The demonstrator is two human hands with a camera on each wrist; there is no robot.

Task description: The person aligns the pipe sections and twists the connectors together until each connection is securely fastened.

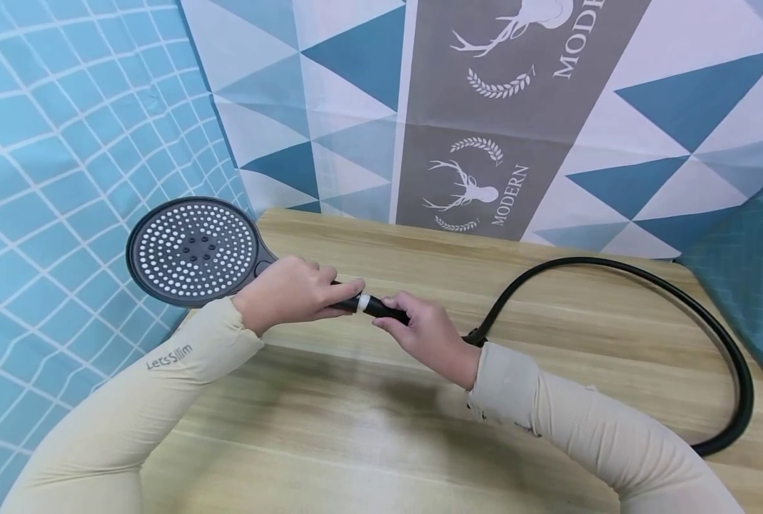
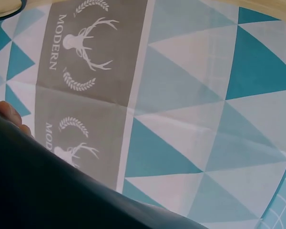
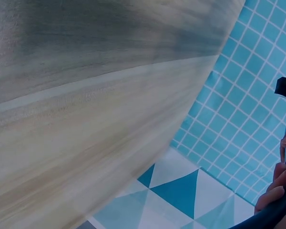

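Observation:
In the head view a dark grey shower head (image 1: 191,250) with a round, white-nozzled face is held above the table, its face toward the camera. My left hand (image 1: 297,293) grips its handle just right of the round face. Around the black end fitting of the hose (image 1: 612,260) curl the fingers of my right hand (image 1: 429,332). A white ring (image 1: 363,303) shows between the two hands, where handle and fitting meet in one line. The palms hide the rest of both parts. In the right wrist view, fingertips (image 3: 271,191) appear at the right edge beside the dark hose.
The black hose loops over the right side of the wood-grain table (image 1: 368,442). A blue tiled-pattern sheet (image 1: 66,178) covers the left side. Behind the table stands a triangle-patterned backdrop (image 1: 349,64), with a blue-green cloth (image 1: 747,271) at the right.

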